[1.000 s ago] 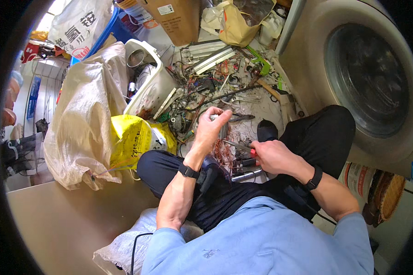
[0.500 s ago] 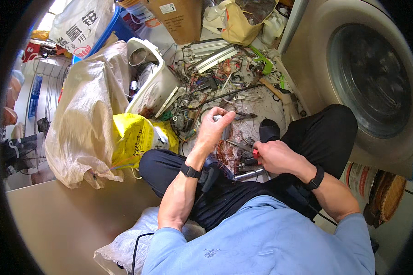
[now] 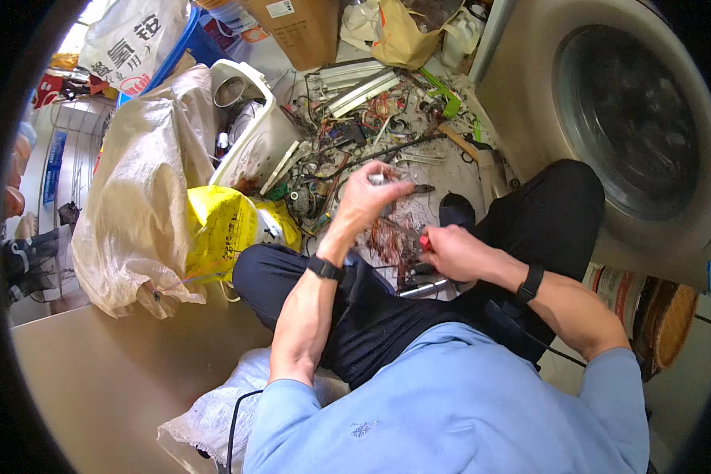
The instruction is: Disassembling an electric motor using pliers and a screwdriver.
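Observation:
My left hand [image 3: 365,196] is closed around a small whitish, shiny piece [image 3: 378,179], mostly hidden by the fingers, above the scrap on the floor. Closer to me, my right hand [image 3: 464,253] grips a red-handled tool [image 3: 425,242]. Its slim metal end points left and away from me; blur hides its exact kind. Beneath the hands lies a heap of thin copper-coloured wire [image 3: 385,241]. A shiny metal tube [image 3: 423,289] lies on the floor between my legs.
Mixed scrap, cables and metal strips [image 3: 363,93] cover the floor ahead, with a hammer [image 3: 475,150] at the right. A white bin [image 3: 265,142], a yellow bag [image 3: 221,225] and a beige sack [image 3: 146,189] stand left. A front-loading washing machine [image 3: 533,118] is at the right.
My right hand has shifted left and slightly away from me with the red-handled tool. My left hand stays closed on the small piece, a little farther away. The whole view has shifted slightly.

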`<state>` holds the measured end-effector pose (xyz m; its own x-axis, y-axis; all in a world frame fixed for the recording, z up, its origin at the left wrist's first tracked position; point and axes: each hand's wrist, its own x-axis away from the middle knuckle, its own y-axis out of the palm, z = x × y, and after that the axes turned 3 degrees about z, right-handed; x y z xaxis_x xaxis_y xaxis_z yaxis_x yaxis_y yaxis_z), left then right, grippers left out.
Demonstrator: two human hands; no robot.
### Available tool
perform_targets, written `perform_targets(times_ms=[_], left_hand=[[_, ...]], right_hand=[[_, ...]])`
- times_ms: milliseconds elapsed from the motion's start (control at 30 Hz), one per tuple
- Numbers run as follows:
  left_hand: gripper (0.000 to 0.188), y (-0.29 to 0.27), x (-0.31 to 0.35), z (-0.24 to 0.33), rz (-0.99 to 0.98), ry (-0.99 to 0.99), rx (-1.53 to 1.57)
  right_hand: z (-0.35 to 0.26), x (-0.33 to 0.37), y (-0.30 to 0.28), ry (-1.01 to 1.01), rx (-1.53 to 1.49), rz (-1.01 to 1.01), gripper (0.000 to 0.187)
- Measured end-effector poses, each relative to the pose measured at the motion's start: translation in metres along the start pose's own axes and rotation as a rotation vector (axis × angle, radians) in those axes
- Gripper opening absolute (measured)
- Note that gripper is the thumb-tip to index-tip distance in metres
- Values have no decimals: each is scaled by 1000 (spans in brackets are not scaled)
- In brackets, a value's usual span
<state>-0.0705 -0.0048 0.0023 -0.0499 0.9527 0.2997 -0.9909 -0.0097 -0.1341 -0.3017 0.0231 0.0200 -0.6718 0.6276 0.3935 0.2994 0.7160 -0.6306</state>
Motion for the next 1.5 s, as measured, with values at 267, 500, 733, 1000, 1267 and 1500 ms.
perform_targets(times_ms=[267, 500, 733, 1000, 1267, 1500], left_hand=[[32, 9, -9, -13, 127, 141, -189], [36, 12, -2, -13, 85, 81, 1], [35, 0, -9, -16, 70, 49, 155], [40, -79, -29, -48, 387, 104, -31], [37, -43, -8, -16, 100, -96, 641], [37, -25, -2, -15, -16, -57, 572]], right_hand=[[-12, 20, 3, 107, -49, 64, 25], [-2, 20, -8, -24, 16, 102, 22], [6, 14, -9, -58, 54, 65, 24], [-13, 38, 1, -60, -100, 30, 20], [-7, 23, -18, -16, -143, 59, 25], [-9, 16, -25, -15, -72, 7, 25]])
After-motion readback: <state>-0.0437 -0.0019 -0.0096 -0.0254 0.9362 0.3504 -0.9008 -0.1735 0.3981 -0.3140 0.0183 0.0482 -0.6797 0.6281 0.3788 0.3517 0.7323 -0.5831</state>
